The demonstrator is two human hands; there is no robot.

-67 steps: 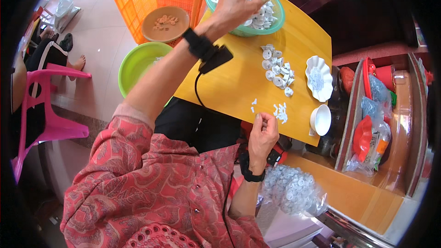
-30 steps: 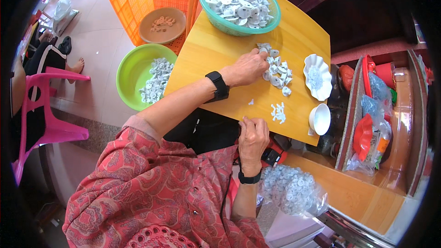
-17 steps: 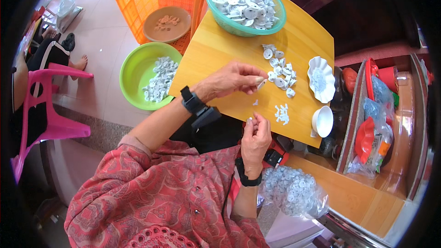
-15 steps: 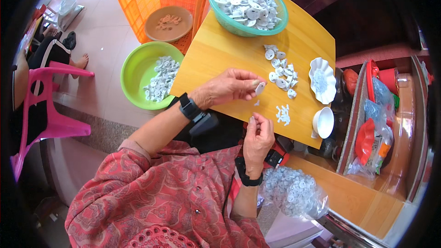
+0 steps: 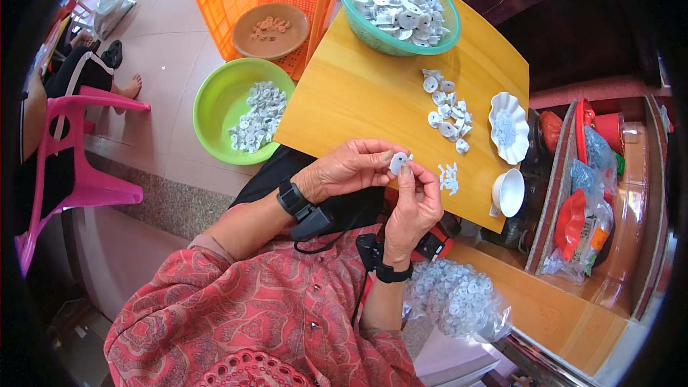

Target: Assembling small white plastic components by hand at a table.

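You pinched a small white disc-shaped part (image 5: 398,163) between the fingers of your left hand (image 5: 351,170) and right hand (image 5: 416,204), just above the near edge of the yellow table (image 5: 358,93). Just beside it lay a small white pile (image 5: 449,178); farther off sat loose white parts (image 5: 446,107), a scalloped white dish (image 5: 508,127), a teal basket (image 5: 398,6) and, on the floor, a green bowl (image 5: 240,109).
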